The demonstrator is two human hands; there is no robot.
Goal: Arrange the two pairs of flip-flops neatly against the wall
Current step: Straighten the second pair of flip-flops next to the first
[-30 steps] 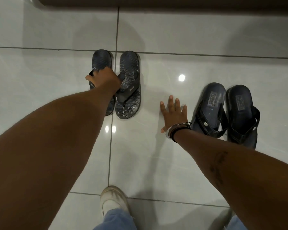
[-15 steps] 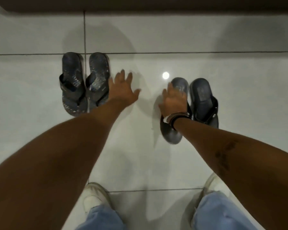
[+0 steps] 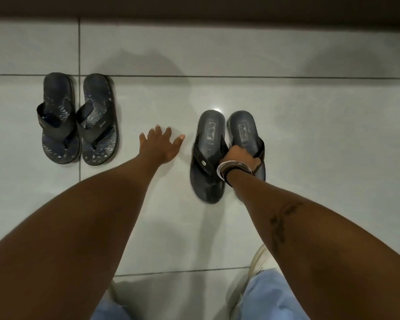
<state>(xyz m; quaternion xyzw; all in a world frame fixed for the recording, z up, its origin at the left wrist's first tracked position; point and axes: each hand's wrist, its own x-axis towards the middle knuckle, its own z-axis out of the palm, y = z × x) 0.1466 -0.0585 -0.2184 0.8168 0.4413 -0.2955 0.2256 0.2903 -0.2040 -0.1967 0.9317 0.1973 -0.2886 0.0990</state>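
Note:
A patterned dark pair of flip-flops (image 3: 77,118) lies side by side on the floor at the left, heels toward the wall. A plain dark pair of flip-flops (image 3: 226,139) lies to the right of centre, farther from the wall. My right hand (image 3: 240,155), with bangles at the wrist, is closed on the straps where the two plain flip-flops meet; the right one looks slightly tilted. My left hand (image 3: 162,146) hovers between the pairs with fingers spread and holds nothing.
The dark base of the wall (image 3: 194,8) runs along the top edge. Pale glossy floor tiles (image 3: 310,146) surround the pairs. My feet in light shoes (image 3: 261,259) and jeans show at the bottom.
My left hand let go of the patterned pair and drew right, opening. My right hand went from flat on the floor onto the plain pair and closed on its straps.

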